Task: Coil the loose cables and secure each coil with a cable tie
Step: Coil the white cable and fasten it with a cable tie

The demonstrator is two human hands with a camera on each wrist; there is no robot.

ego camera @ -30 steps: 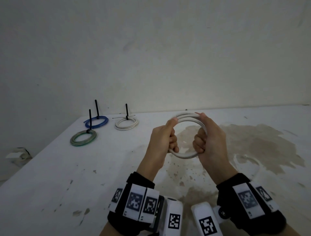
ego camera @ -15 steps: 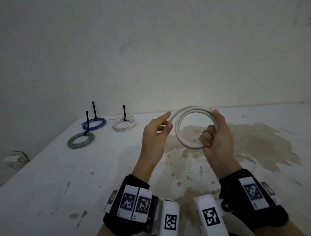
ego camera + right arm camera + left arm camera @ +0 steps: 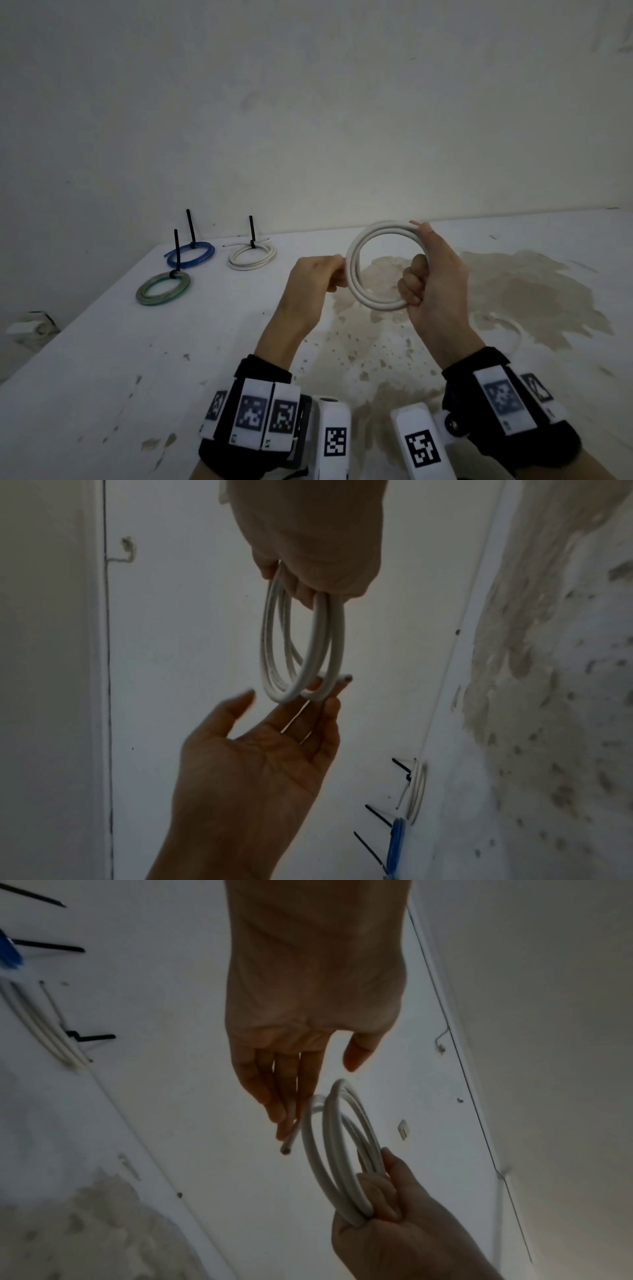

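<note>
A white cable coil (image 3: 380, 229) of a few loops is held upright above the table, ring facing me. My right hand (image 3: 421, 270) grips its right side, fingers curled through the ring. My left hand (image 3: 329, 270) is at the coil's left side. In the left wrist view its fingers (image 3: 284, 1096) lie straight, tips touching the cable's free end (image 3: 289, 1139) beside the coil (image 3: 316, 1150). The right wrist view shows my left hand's (image 3: 284, 723) palm turned up under the coil (image 3: 320, 642). I see no tie on this coil.
Three tied coils lie at the table's back left: blue (image 3: 191, 255), green (image 3: 162, 291) and white (image 3: 253, 258), each with a black tie tail standing up. A brown stain (image 3: 513, 291) covers the table's right middle, with a thin pale loop (image 3: 510, 325) on it. A wall stands behind.
A second ago both hands gripped the coil. My left hand has let go and straightened its fingers, while my right hand turned the ring to face me and moved it slightly right.
</note>
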